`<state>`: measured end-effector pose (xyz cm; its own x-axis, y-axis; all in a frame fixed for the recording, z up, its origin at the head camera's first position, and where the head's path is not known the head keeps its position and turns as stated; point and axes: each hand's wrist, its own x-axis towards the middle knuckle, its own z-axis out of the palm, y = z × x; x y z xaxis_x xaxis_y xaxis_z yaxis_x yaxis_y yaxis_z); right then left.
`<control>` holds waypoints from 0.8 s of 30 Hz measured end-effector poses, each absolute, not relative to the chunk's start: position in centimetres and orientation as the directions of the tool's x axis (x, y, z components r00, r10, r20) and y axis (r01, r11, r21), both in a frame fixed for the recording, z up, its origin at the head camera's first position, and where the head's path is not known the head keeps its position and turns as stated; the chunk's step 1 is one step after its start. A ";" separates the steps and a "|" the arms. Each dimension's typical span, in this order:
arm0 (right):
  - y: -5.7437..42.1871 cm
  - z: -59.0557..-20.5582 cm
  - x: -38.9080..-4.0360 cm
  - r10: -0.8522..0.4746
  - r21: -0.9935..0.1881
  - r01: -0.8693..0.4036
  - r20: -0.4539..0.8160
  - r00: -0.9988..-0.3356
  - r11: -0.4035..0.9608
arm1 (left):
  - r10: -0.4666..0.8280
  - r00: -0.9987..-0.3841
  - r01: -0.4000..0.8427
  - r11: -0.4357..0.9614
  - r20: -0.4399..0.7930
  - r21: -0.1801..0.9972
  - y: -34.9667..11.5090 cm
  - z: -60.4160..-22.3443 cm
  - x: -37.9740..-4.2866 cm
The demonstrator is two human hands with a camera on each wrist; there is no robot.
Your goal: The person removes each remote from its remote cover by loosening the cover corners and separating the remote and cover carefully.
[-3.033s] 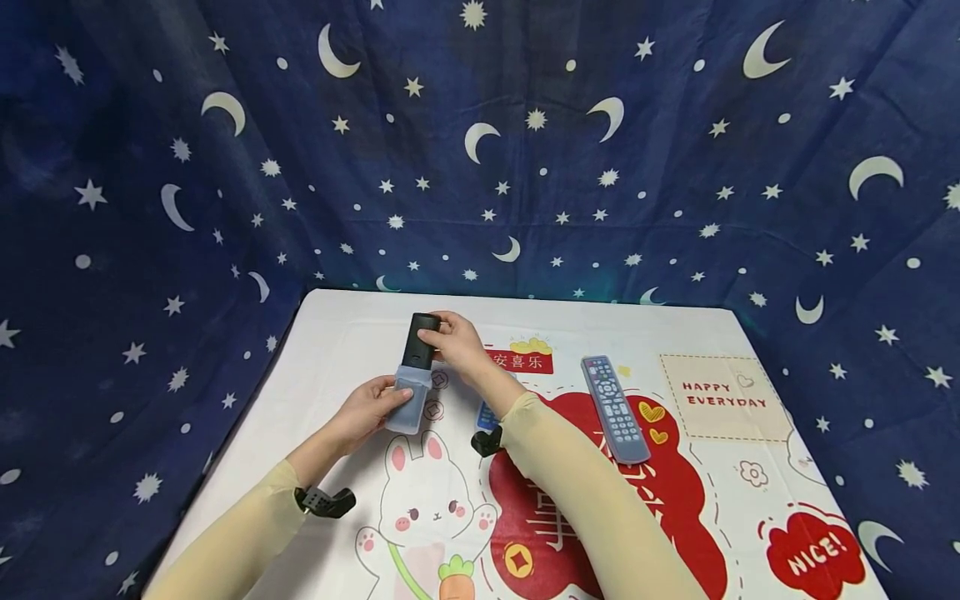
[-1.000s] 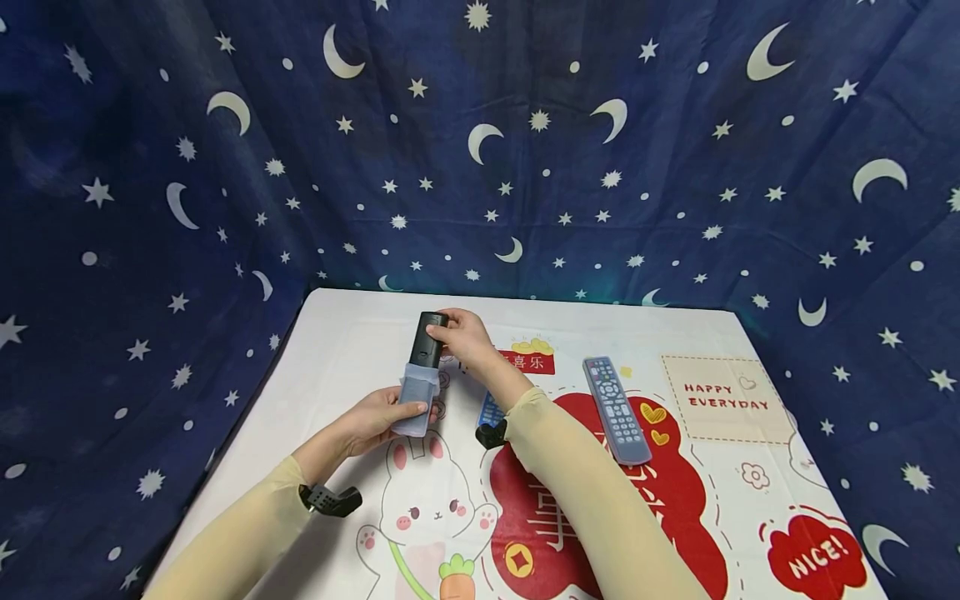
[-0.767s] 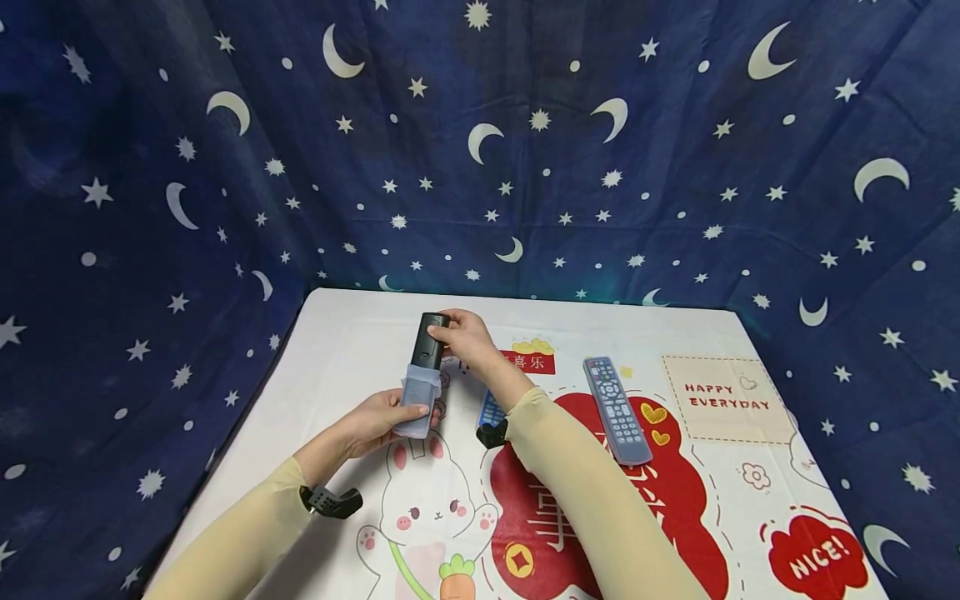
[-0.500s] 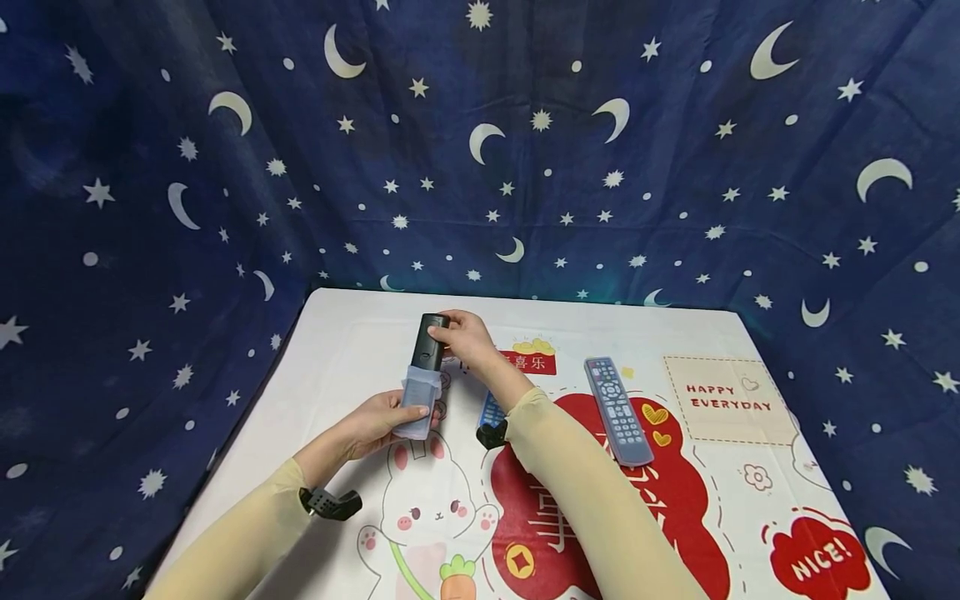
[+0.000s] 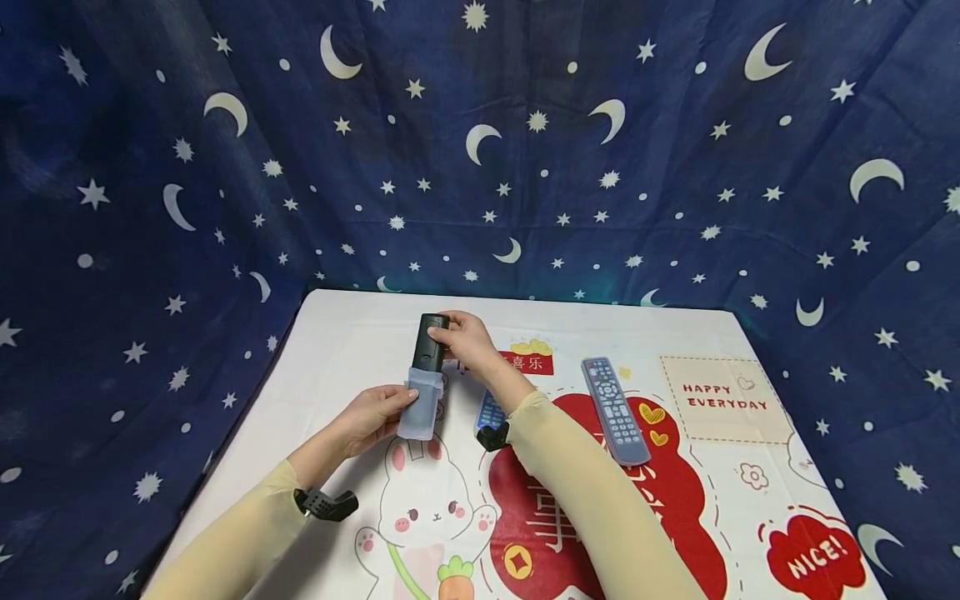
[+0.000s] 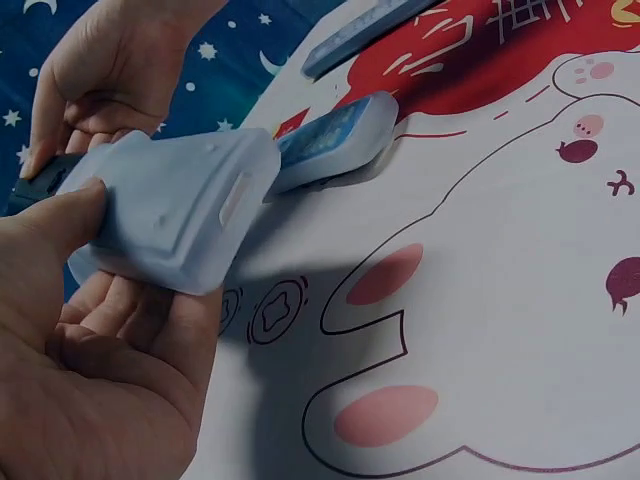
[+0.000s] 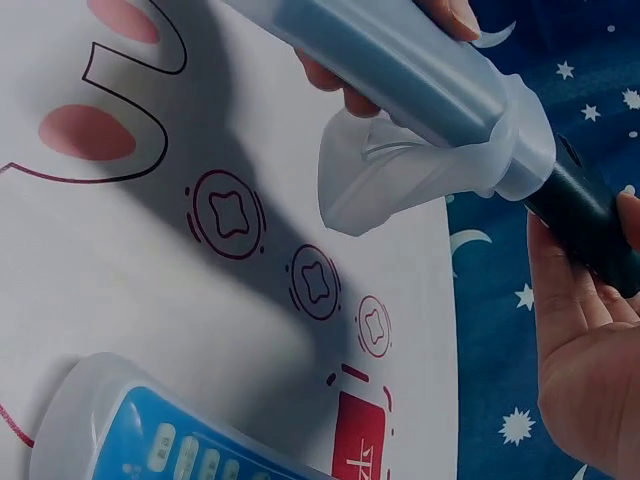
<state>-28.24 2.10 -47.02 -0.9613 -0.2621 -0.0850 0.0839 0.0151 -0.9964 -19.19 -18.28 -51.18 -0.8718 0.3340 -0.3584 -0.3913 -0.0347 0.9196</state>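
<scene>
My right hand (image 5: 463,340) grips the far end of a black remote control (image 5: 430,343), thumb on the face turned toward me. The remote's near part is inside a translucent bluish silicone remote cover (image 5: 422,410), whose mouth bunches into a loose collar around it. In the right wrist view a flap (image 7: 385,185) of the cover hangs folded away from the remote (image 7: 580,205). My left hand (image 5: 371,419) pinches the cover's left side just under the collar. Seen from the left wrist, its thumb lies over the cover (image 6: 185,215) and its fingers curl below.
Behind my right wrist lies a blue-faced remote (image 5: 491,412) in a clear cover, partly hidden. A longer grey-blue covered remote (image 5: 617,410) rests to the right on the printed tablecloth (image 5: 337,333). A dark blue star-and-moon curtain (image 5: 525,150) surrounds the table's back and sides.
Cover and black remote have shifted slightly right since the oldest frame, and the cover's mouth has become more bunched. My left thumb has just moved from the cover's lower front up toward the collar.
</scene>
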 end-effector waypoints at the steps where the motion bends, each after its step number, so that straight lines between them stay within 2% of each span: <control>1: 2.1 -47.0 -28.2 -0.262 -0.996 0.083 -0.084 -0.961 0.017 | 0.336 -0.873 -0.387 -0.033 -0.354 0.922 -18.3 -51.2 -19.1; 24: 2.7 -46.8 -29.2 -0.234 -0.989 0.142 -0.147 -0.961 0.038 | 0.321 -0.872 -0.401 -0.038 -0.369 0.915 -18.1 -51.1 -18.6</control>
